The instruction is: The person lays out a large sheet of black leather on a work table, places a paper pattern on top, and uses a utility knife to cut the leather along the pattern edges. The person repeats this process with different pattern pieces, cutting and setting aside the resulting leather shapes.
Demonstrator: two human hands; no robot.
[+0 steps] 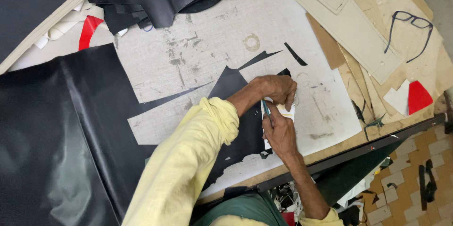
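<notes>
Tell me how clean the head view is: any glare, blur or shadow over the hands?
Head view: soft, even light, no hard shadows. Dull glare streaks the black leather sheet. The left hand and right hand with its thin blue-green tool are fairly sharp. Eyeglasses are sharp too; the table edge slants across the frame.

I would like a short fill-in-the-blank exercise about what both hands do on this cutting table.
1. The right hand grips a thin ____ tool.
2. The left hand presses a small pale card template onto a sheet of ____ leather.
3. A pair of dark-framed ____ lies on the beige cardboard sheets.

Missing words: green; black; eyeglasses.
</notes>
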